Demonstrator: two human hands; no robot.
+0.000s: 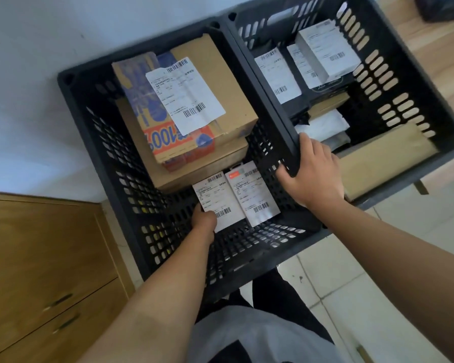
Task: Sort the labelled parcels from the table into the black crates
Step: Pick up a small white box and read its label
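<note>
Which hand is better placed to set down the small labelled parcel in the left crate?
Left. The left hand already holds the small parcel inside the left crate; the right hand grips the crates' rims.

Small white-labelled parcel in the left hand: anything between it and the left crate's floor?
Nothing visible. The left hand holds the small white-labelled parcel low in the left black slatted crate, beside another white-labelled parcel. The stacked brown cardboard boxes sit farther back.

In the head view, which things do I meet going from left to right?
Wooden drawer cabinet → left hand on a white labelled parcel → right hand gripping the black crate rim → white box.
</note>
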